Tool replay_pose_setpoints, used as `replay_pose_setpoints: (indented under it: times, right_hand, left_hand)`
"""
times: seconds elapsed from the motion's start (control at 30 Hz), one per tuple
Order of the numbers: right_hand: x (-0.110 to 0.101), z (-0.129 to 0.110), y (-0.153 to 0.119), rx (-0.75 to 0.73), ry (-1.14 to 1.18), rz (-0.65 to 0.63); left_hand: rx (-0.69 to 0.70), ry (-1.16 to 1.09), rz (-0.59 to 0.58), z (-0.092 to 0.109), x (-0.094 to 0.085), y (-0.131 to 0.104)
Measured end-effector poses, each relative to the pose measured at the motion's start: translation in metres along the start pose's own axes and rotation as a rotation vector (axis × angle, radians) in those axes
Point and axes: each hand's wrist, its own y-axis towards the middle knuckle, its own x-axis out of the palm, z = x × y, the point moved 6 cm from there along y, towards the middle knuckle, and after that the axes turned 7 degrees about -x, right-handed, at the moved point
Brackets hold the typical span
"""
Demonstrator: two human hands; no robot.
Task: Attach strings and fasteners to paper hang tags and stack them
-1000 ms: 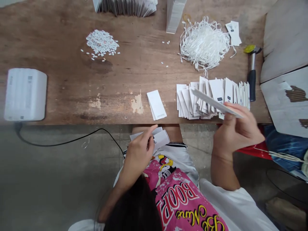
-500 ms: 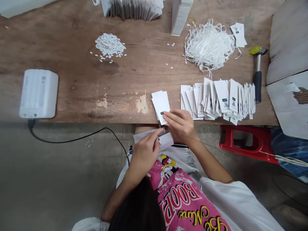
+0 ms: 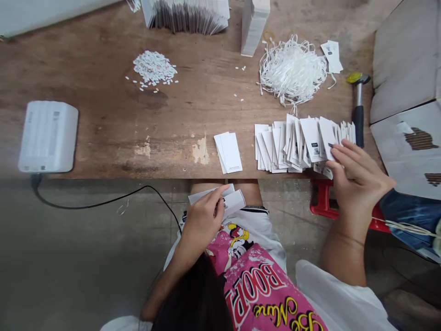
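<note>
My left hand is closed over folded white paper cards above the lap, just below the table edge. My right hand is at the right end of a long overlapping row of white printed hang tags. Its fingers are stretched out with the thumb apart, and the fingertips touch or hover over the tags there; the exact contact is hard to make out. A few loose white tags lie fanned on the table between the hands, near the front edge.
Further back lie a tangled heap of white strings, a pile of tiny white pieces and stacked cards. A hammer lies by the cardboard boxes on the right. A white device with a cable sits left; a red stool is below.
My right hand has let go of the loose tags at the front edge and moved right to the row of tags. My left hand stays on its cards. The view has shifted slightly.
</note>
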Motion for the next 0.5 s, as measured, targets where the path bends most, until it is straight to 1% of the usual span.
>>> replay_pose_setpoints:
  times: [0.07,0.13,0.17,0.2,0.23,0.27,0.3,0.37,0.43,0.5]
  right_hand:
    - [0.002,-0.013,0.000,0.001,0.041,-0.070]
    - [0.004,-0.034,0.002,0.028,0.092,-0.053]
    - [0.007,-0.047,0.004,0.046,0.153,-0.046]
    - [0.013,-0.061,0.005,0.080,0.241,-0.071]
    - [0.024,-0.078,0.007,0.074,0.362,-0.149]
    - [0.038,-0.097,0.006,0.048,0.478,-0.274]
    - [0.049,-0.114,0.005,0.020,0.558,-0.354]
    - [0.065,-0.138,0.002,-0.027,0.641,-0.413]
    - [0.076,-0.147,-0.004,-0.029,0.683,-0.396]
    - [0.082,-0.146,-0.009,0.016,0.732,-0.367]
  left_hand:
    - [-0.006,-0.014,-0.026,0.002,0.001,0.000]
    - [-0.007,-0.025,-0.042,0.003,0.002,0.000]
    - [-0.001,-0.032,-0.044,0.004,0.002,-0.001]
    - [0.008,-0.043,-0.042,0.005,0.002,-0.001]
    - [0.017,-0.056,-0.039,0.006,0.002,-0.001]
    - [0.027,-0.072,-0.035,0.007,0.002,-0.001]
    - [0.032,-0.091,-0.030,0.008,0.001,-0.002]
    - [0.030,-0.137,-0.026,0.010,0.000,-0.004]
    - [0.019,-0.190,-0.052,0.010,0.000,-0.005]
    - [0.003,-0.224,-0.115,0.010,0.001,-0.007]
